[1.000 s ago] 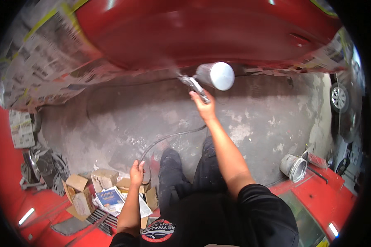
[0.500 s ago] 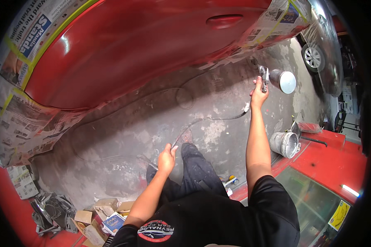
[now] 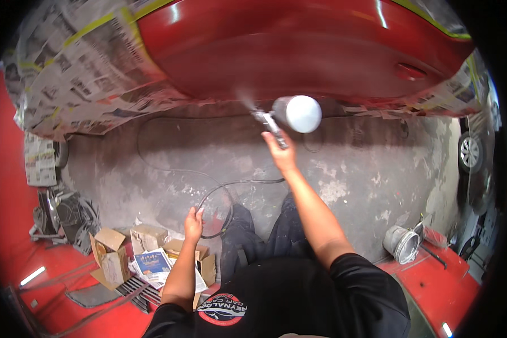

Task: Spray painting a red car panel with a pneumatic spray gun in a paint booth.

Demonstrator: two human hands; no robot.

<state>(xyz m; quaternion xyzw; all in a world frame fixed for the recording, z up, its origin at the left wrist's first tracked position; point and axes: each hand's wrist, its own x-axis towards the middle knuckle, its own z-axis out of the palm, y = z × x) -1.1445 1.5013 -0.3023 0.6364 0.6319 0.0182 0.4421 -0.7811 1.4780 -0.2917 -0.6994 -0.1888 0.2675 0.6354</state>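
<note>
My right hand (image 3: 280, 151) is wrapped round the handle of a spray gun (image 3: 269, 124). A cup with a pale round lid (image 3: 304, 114) sits on the gun's right side. Whitish mist (image 3: 245, 100) leaves the nozzle toward the lower part of a glossy red car panel (image 3: 298, 56). My left hand (image 3: 194, 224) grips a dark air hose (image 3: 248, 182), which loops past my legs and runs up toward my right forearm. The join between hose and gun is hidden behind that hand.
Newspaper (image 3: 90, 73) and yellow-green tape mask the panel's sides. Cardboard boxes (image 3: 111, 256) and grey parts (image 3: 67, 217) lie at lower left. A paint-stained bucket (image 3: 401, 244) stands at right, below a car wheel (image 3: 470, 152). Hose also trails over the stained concrete floor (image 3: 338, 180).
The spray gun has swung left from the far right to the middle of the panel's lower edge. Mist now shows at its nozzle. My view has turned right, and my left hand still holds the hose.
</note>
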